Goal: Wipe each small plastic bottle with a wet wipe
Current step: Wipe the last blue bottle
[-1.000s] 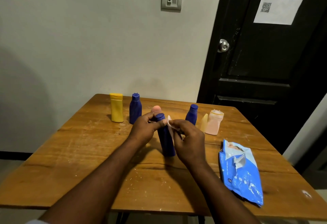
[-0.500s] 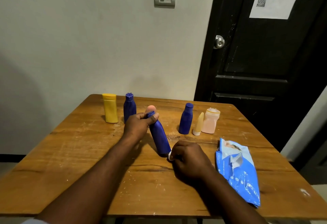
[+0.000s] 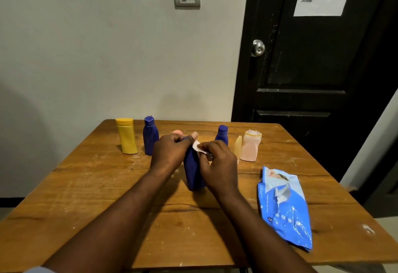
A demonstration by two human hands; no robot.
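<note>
A tall blue bottle (image 3: 193, 171) stands on the wooden table (image 3: 107, 186) in the middle. My left hand (image 3: 170, 151) grips its top around the cap. My right hand (image 3: 217, 165) pinches a small white wet wipe (image 3: 196, 145) against the bottle's upper side. Behind stand a yellow bottle (image 3: 127, 135), a blue bottle (image 3: 150, 135), another blue bottle (image 3: 222, 134), a small cream tube (image 3: 237, 148) and a pale pink bottle (image 3: 251, 145). A pink object (image 3: 177, 132) shows partly behind my left hand.
A blue wet wipe pack (image 3: 284, 206) lies flat on the table's right side. The table backs onto a grey wall, with a black door (image 3: 312, 68) to the right. Bare wood lies in front of my arms and to the left.
My right hand, down at the bottle's base half a second ago, has moved up with the wipe to the bottle's neck. The bottle has gone from tilted to nearly upright.
</note>
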